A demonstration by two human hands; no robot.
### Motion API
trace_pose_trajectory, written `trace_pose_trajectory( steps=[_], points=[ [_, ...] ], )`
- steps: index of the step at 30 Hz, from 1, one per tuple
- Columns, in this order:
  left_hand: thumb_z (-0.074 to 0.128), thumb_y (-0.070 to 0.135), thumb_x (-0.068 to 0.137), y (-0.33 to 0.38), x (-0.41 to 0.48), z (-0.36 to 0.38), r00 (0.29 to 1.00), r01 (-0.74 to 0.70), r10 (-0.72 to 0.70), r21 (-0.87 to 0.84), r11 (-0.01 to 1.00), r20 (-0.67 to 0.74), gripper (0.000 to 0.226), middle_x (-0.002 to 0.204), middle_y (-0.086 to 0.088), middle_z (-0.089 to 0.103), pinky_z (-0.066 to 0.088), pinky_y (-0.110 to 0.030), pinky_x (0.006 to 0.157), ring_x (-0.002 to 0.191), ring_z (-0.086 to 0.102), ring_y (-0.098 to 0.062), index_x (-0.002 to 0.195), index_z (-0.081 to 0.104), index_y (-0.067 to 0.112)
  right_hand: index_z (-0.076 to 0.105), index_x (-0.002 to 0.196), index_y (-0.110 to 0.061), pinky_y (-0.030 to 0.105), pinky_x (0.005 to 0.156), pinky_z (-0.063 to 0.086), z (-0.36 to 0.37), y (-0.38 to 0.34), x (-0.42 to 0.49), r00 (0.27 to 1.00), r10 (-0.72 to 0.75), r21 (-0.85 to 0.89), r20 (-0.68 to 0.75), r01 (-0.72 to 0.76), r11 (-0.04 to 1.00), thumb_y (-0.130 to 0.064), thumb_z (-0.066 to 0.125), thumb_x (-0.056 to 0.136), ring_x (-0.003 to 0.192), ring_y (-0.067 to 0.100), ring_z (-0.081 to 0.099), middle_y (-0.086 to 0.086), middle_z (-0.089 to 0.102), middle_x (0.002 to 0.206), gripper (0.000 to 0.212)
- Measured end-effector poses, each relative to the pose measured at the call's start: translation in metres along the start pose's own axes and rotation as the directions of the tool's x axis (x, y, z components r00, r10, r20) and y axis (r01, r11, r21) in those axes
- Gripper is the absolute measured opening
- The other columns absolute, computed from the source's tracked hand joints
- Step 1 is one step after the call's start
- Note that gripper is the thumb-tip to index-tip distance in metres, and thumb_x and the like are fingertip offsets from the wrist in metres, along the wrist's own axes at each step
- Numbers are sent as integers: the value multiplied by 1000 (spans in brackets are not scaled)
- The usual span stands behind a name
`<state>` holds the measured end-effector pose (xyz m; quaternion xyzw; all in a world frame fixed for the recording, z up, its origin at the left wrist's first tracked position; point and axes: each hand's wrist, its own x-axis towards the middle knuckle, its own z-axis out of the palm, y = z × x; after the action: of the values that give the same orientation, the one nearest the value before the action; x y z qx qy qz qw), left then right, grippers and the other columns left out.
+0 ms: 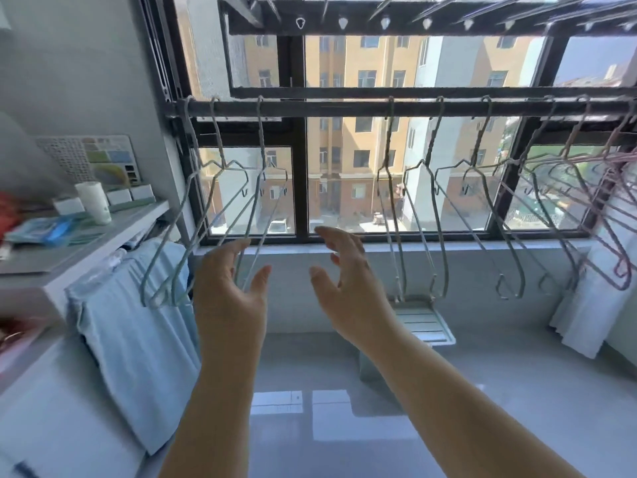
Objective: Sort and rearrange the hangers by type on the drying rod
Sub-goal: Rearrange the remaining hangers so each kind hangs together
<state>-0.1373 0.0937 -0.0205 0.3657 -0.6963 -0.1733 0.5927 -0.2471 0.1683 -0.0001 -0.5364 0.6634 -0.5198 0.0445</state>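
- Hangers were all hooked on the drying rod [344, 108], the dark bar running across the window [298, 167], in loose bunches.
- 3 pale greenish wire hangers [261, 132] hung at the rod's left end, swung out at a slant instead of hanging straight down.
- 3 more of the same kind [390, 132] hung around the middle, with a bare stretch of rod between the 2 bunches.
- At the far right, pink hangers [615, 134] were tangled in with a couple more pale ones. They overlapped too much for me to count.
- Left grip [231, 294] was raised with the palm turned inward, fingers relaxed and apart from the thumb, nothing held. The fingertips sat right at the lower wires of the left bunch, but I couldn't tell if they actually touched.
- Right grip [348, 288] was up beside it, under the bare stretch of rod. Its fingers were spread and loosely curled, nothing in it, clear of every hanger.
- Up top was a second rack [362, 27] with a row of holes and more hangers on it, mostly cut off by the frame.
- On the left, a blue cloth [138, 339] was draped below the left bunch, next to a shelf [69, 257] with a white cup [93, 201] on it.
- On the right, a white cloth [586, 322] hung under the pink ones.
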Motion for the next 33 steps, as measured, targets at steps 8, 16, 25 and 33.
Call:
trace_pose_trajectory(
  steps=[8,16,25,33],
  points=[
    [56,12,87,-29,-1,-8,930,254,-253,29,967,268,21,95,3,63,41,-20,77,94,62,-17,108,59,12,28,140,-18,12,86,40,63,-6,22,935,177,188,309,-242,952,-18,43,96,119,12,45,1,41,140,47],
    [59,12,85,-19,-3,3,912,212,-206,22,977,354,22,86,6,69,50,-27,80,83,65,-12,105,65,18,48,123,-4,13,47,47,64,-11,40,876,348,602,335,-483,636,-2,45,93,61,9,58,3,66,89,30],
    [61,15,83,-4,-9,30,890,214,-184,-24,977,417,13,75,13,68,42,-4,64,74,64,-2,93,65,23,49,122,-5,14,39,44,33,-5,34,878,404,650,255,-465,601,-2,38,96,48,4,59,3,65,87,29],
    [61,12,82,11,-19,46,884,210,-144,-101,973,444,19,83,9,72,49,-15,73,77,66,-2,98,67,23,50,118,-7,17,41,47,12,7,25,881,445,676,159,-426,602,-3,39,96,50,5,60,5,65,85,25]
  ],
)
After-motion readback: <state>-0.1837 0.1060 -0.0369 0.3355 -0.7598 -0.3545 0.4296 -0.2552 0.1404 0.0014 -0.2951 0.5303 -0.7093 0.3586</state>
